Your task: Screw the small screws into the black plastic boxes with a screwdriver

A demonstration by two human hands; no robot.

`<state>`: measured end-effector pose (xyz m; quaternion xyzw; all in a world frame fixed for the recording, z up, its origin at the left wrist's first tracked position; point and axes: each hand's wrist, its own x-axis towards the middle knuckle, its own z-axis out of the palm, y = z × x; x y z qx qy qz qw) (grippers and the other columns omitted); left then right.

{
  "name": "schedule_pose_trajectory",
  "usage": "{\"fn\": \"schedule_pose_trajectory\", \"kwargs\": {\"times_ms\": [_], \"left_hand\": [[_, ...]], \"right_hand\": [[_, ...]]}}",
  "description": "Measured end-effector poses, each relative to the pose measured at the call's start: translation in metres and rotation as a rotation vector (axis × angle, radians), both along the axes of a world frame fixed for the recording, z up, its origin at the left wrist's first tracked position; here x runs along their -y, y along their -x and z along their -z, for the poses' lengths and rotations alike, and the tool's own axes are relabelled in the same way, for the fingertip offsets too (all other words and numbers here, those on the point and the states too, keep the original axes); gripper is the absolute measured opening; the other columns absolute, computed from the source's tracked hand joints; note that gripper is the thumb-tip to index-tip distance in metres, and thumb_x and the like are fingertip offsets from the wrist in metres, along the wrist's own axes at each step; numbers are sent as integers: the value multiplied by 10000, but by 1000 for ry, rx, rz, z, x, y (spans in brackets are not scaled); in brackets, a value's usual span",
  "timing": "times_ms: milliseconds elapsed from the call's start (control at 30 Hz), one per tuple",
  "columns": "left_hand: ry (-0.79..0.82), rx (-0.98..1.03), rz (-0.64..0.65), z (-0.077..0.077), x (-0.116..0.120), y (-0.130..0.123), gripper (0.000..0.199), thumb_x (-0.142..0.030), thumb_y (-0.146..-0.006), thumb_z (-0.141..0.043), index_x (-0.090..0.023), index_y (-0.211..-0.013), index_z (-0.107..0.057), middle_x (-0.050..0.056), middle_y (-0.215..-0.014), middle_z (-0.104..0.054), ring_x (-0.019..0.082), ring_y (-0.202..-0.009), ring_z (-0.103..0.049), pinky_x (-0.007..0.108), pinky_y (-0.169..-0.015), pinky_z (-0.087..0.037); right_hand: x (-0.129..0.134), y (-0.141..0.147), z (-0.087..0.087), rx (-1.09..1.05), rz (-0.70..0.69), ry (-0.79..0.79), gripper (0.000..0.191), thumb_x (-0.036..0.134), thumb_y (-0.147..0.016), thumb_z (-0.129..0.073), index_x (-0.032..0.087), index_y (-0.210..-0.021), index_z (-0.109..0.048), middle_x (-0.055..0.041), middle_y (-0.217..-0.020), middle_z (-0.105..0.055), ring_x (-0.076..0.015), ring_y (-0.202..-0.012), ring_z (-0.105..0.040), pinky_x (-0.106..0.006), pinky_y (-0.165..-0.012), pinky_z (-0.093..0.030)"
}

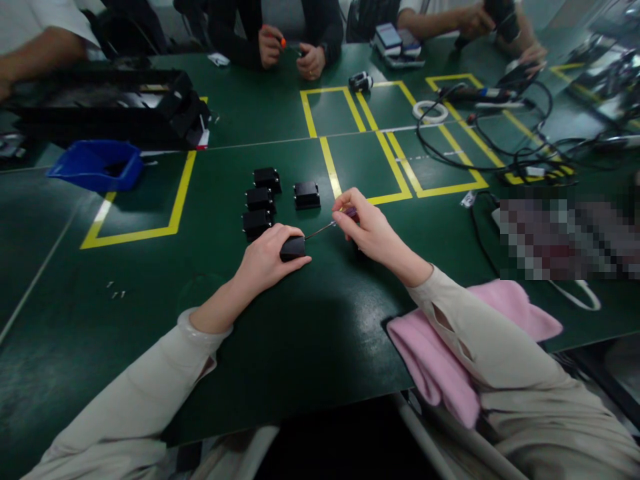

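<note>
Near the middle of the green table (320,333), my left hand (267,262) is wrapped round a black block (293,249) and steadies it on the surface. To its right, my right hand (364,225) pinches the handle of a thin screwdriver (320,231), whose shaft points left to the side of the held block. Three similar black blocks (260,199) stand in a column just beyond my left hand. Another black block (307,194) sits alone a little to their right. Several tiny screws (116,291) lie on the table at the left.
A blue scoop bin (99,165) and a black tray (115,107) are at the back left. A pink cloth (450,353) lies under my right forearm. Black cables (530,150) and a white tape roll (430,112) are at the right. People sit across the table.
</note>
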<state>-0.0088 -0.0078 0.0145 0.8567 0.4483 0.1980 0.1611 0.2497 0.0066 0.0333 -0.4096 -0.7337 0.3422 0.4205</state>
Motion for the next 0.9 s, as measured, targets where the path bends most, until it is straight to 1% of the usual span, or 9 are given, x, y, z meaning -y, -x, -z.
{"fn": "schedule_pose_trajectory", "kwargs": {"times_ms": [67,133,233,333,400,533,667,733,900], "left_hand": [[3,3,3,0,0,0,363,-507,-954,-697,-223,-1169,-629,103,-1156,-699,317,-1092,-676,454,-958,-541],[4,6,6,0,0,0,371,-512,-953,-697,-219,-1171,-629,105,-1156,-699,318,-1091,-677,458,-961,-541],[5,6,2,0,0,0,373,-511,-951,-699,-219,-1173,-632,106,-1162,-698,321,-1097,-676,465,-970,-542],[9,6,-4,0,0,0,358,-495,-946,-708,-226,-1171,-632,100,-1161,-698,317,-1096,-677,460,-971,-544],[8,8,-2,0,0,0,354,-487,-945,-711,-224,-1169,-631,100,-1160,-697,317,-1099,-677,458,-975,-542],[6,13,7,0,0,0,359,-486,-946,-714,-216,-1167,-631,102,-1159,-698,319,-1098,-676,453,-971,-537],[-8,11,7,1,0,0,362,-475,-940,-725,-206,-1164,-634,102,-1147,-694,318,-1083,-676,452,-965,-536],[-14,7,8,2,0,0,360,-466,-940,-728,-201,-1165,-634,102,-1145,-693,317,-1082,-675,450,-961,-536],[-21,11,17,2,0,0,352,-457,-946,-728,-203,-1171,-634,98,-1152,-697,312,-1083,-676,436,-951,-531]], "right_hand": [[0,0,0,14,3,12,159,340,-1033,-565,237,-928,-507,44,-683,-522,-147,-621,-501,-313,-648,-365],[0,-1,-1,29,-5,16,187,348,-1037,-559,228,-897,-526,34,-683,-540,-148,-630,-513,-312,-649,-363],[0,-1,-1,23,-8,7,42,256,-1018,-550,218,-1011,-567,31,-736,-564,-146,-657,-547,-309,-682,-397],[1,-1,-1,7,-3,4,94,220,-1002,-555,219,-1095,-564,30,-776,-578,-145,-679,-571,-309,-708,-417],[2,-1,-2,9,0,17,65,281,-1018,-571,219,-1035,-569,31,-749,-574,-148,-676,-565,-309,-696,-406],[2,0,-3,38,1,42,208,364,-1043,-561,216,-897,-570,39,-646,-533,-146,-620,-511,-310,-649,-358],[1,0,-1,2,-4,-1,43,245,-1007,-547,215,-1024,-571,44,-703,-546,-136,-627,-526,-303,-667,-384],[1,-1,0,-2,-8,-16,73,207,-986,-548,218,-1057,-557,44,-727,-547,-137,-645,-541,-302,-684,-400],[1,-2,0,5,3,1,57,275,-1006,-574,222,-1000,-552,43,-718,-546,-135,-632,-530,-303,-670,-392]]}}
